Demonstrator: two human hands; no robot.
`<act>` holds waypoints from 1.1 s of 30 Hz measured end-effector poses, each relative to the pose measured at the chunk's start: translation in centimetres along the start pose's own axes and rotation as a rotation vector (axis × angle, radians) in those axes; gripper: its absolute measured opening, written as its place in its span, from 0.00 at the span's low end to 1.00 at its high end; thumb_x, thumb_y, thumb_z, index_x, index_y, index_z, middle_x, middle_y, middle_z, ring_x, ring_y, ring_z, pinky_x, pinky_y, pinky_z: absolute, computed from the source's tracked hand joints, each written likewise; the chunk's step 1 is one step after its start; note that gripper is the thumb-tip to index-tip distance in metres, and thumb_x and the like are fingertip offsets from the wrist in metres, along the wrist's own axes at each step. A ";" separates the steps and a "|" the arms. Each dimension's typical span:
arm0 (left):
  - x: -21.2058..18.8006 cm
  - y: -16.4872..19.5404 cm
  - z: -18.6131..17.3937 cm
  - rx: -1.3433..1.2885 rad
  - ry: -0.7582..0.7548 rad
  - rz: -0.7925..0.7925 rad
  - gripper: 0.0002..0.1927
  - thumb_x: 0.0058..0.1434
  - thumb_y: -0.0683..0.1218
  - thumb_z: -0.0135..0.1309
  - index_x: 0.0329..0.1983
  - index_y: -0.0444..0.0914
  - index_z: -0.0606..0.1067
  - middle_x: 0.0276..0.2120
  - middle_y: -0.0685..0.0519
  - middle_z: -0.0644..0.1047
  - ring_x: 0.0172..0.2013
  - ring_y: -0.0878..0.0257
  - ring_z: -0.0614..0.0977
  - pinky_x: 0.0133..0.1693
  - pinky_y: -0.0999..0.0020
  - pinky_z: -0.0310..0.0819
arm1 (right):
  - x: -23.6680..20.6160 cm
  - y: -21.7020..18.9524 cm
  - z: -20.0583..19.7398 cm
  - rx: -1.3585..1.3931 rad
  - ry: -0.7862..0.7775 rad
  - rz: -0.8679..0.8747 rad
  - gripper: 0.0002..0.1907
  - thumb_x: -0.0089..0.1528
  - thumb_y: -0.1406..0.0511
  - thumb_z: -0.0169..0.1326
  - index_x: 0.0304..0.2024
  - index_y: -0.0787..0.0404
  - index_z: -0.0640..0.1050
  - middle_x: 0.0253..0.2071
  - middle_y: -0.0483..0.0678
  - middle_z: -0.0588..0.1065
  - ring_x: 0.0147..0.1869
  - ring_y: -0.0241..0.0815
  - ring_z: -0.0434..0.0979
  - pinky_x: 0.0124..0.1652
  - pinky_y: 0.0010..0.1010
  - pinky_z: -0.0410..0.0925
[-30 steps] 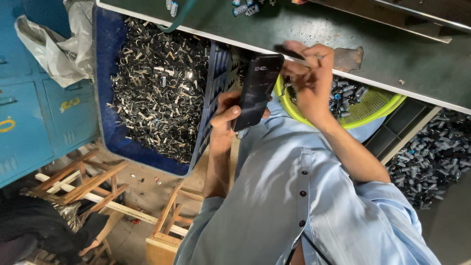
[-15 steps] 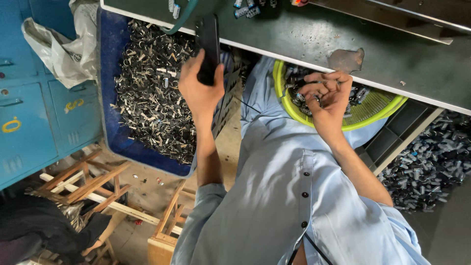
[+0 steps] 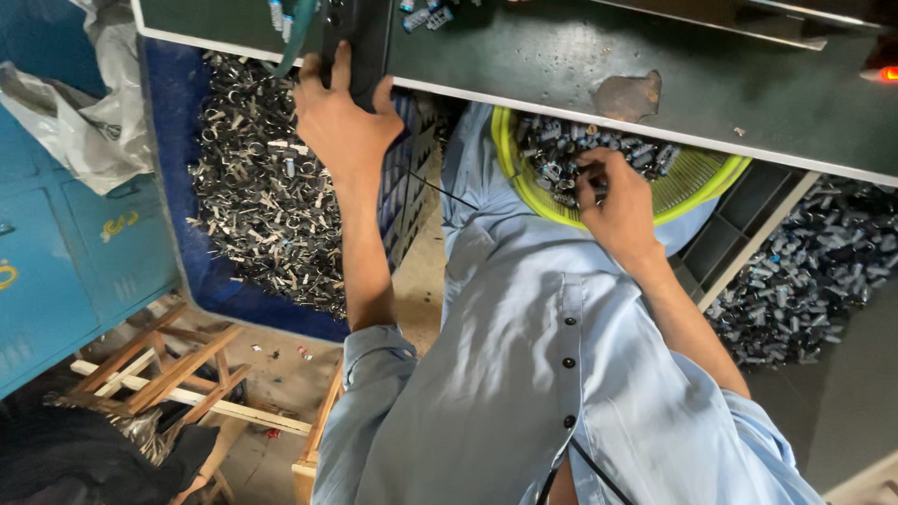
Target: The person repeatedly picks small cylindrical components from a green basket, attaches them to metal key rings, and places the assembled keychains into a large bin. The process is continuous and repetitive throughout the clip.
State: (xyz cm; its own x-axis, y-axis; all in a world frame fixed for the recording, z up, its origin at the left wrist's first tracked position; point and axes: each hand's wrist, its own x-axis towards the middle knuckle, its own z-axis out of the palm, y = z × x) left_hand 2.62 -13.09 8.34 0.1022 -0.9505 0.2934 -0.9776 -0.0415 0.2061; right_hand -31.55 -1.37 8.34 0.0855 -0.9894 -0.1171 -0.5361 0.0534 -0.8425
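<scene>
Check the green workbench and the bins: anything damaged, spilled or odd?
One flaw: a brown worn patch mars the dark green workbench top near its front edge, above the yellow mesh basket. A few small bits lie scattered on the floor below the blue crate of metal parts. Nothing else stands out.

— What carries the things?
— A dark green workbench [image 3: 524, 56] with a pale front edge.
— And what lies directly on it?
— A black phone [image 3: 354, 28], small blue-grey cylindrical parts [image 3: 423, 15], and a brown worn patch [image 3: 625, 95].
</scene>
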 end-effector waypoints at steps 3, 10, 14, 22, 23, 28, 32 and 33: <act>0.6 0.2 0.2 0.005 0.006 0.004 0.32 0.53 0.57 0.72 0.59 0.44 0.78 0.56 0.39 0.73 0.53 0.37 0.74 0.44 0.48 0.77 | 0.1 0.0 0.2 -0.029 -0.020 0.002 0.19 0.60 0.77 0.57 0.53 0.66 0.72 0.43 0.57 0.78 0.46 0.54 0.82 0.46 0.40 0.73; 0.6 2.0 -2.1 -0.048 0.058 0.009 0.29 0.55 0.55 0.71 0.58 0.43 0.77 0.58 0.41 0.71 0.57 0.39 0.71 0.47 0.48 0.76 | 1.6 0.9 0.2 -0.155 -0.006 -0.052 0.15 0.62 0.73 0.59 0.52 0.65 0.76 0.44 0.60 0.77 0.44 0.60 0.79 0.43 0.46 0.71; -0.6 3.6 -3.6 -0.155 0.140 0.110 0.23 0.62 0.50 0.67 0.58 0.41 0.76 0.60 0.46 0.71 0.61 0.44 0.70 0.59 0.47 0.73 | 3.5 2.2 1.9 -0.171 0.005 -0.179 0.13 0.63 0.72 0.60 0.50 0.63 0.78 0.45 0.59 0.77 0.46 0.60 0.79 0.46 0.46 0.71; -5.9 9.0 -2.8 -0.665 0.024 0.223 0.11 0.59 0.42 0.60 0.44 0.40 0.77 0.48 0.49 0.78 0.53 0.49 0.79 0.56 0.56 0.73 | 5.6 3.3 4.8 -0.260 -0.019 -0.252 0.11 0.61 0.71 0.62 0.45 0.63 0.77 0.42 0.59 0.77 0.45 0.64 0.77 0.44 0.50 0.69; -6.9 9.8 -2.8 -0.714 0.004 0.196 0.12 0.54 0.42 0.59 0.42 0.41 0.77 0.48 0.49 0.79 0.53 0.50 0.79 0.57 0.56 0.72 | 5.0 3.0 4.6 -0.146 -0.015 -0.237 0.12 0.63 0.72 0.62 0.47 0.65 0.75 0.44 0.59 0.77 0.47 0.64 0.77 0.43 0.49 0.69; -10.3 13.2 -3.5 -0.836 -0.232 0.024 0.16 0.57 0.46 0.62 0.48 0.37 0.77 0.49 0.45 0.78 0.53 0.45 0.77 0.57 0.54 0.72 | 1.6 0.0 3.0 -0.004 0.104 -0.437 0.12 0.60 0.78 0.59 0.45 0.65 0.79 0.48 0.55 0.79 0.51 0.54 0.81 0.52 0.37 0.74; -9.7 12.9 -4.3 -0.920 -0.288 -0.047 0.12 0.58 0.46 0.63 0.42 0.38 0.78 0.39 0.45 0.80 0.44 0.47 0.81 0.47 0.55 0.75 | 2.2 -1.7 3.2 0.315 0.119 -0.398 0.09 0.62 0.75 0.62 0.45 0.66 0.80 0.49 0.52 0.79 0.52 0.46 0.80 0.51 0.32 0.73; -9.5 12.5 -4.6 -0.972 -0.305 -0.060 0.12 0.57 0.47 0.64 0.41 0.38 0.77 0.36 0.46 0.81 0.41 0.48 0.82 0.43 0.56 0.76 | 2.5 -1.9 3.5 0.470 0.072 -0.352 0.09 0.63 0.73 0.61 0.46 0.66 0.80 0.51 0.51 0.79 0.52 0.43 0.79 0.50 0.29 0.72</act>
State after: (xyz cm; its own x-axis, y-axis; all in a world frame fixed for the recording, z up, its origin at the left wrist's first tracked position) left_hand -9.70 -3.19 12.40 -0.0374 -0.9987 0.0352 -0.3863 0.0470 0.9212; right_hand -27.42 -3.46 7.78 0.1247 -0.9642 0.2340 -0.0551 -0.2422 -0.9687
